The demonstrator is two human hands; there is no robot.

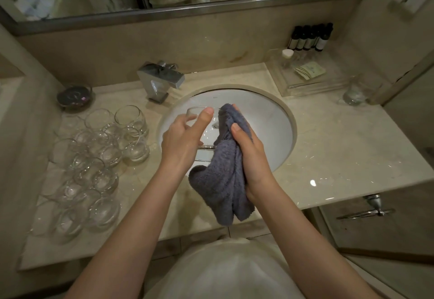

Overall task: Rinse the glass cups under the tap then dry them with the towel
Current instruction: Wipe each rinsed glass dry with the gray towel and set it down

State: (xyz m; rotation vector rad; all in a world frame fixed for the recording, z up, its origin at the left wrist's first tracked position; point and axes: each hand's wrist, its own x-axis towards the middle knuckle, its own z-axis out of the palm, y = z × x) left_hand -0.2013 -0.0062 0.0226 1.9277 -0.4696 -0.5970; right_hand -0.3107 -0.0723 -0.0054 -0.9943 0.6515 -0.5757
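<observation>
Glass, wet and thin-walled, made up the thing in hand: a clear cup (199, 129) was held over the white sink (270, 120), near the middle of the counter (328, 139). The left hand (185, 136) gripped it round the side, thumb stretched along the wall toward the rim and fingers curled behind. The right hand (249, 150) clutched a bunched blue-grey towel (223, 181) and pressed it against the cup's right side, the loose end hanging down toward the counter's front edge. Judging by its look, the cup would be light but rigid, slick while damp and quick to break on the stone or the basin, so a wrap round the body, as the left hand had it, seemed safer than a pinch at the rim. The towel looked soft, thick and limp, easy to push inside the cup. A crowd of like cups (94, 164) stood close together along the counter's left edge, many touching, so lifting one out would call for care. The tap (159, 80) stood at the sink's back left with no water visible. Dark bottles (310, 37) in the back right corner carried pale labels, and a packet (310, 70) lay in a clear tray (305, 87); no writing on any was legible.
</observation>
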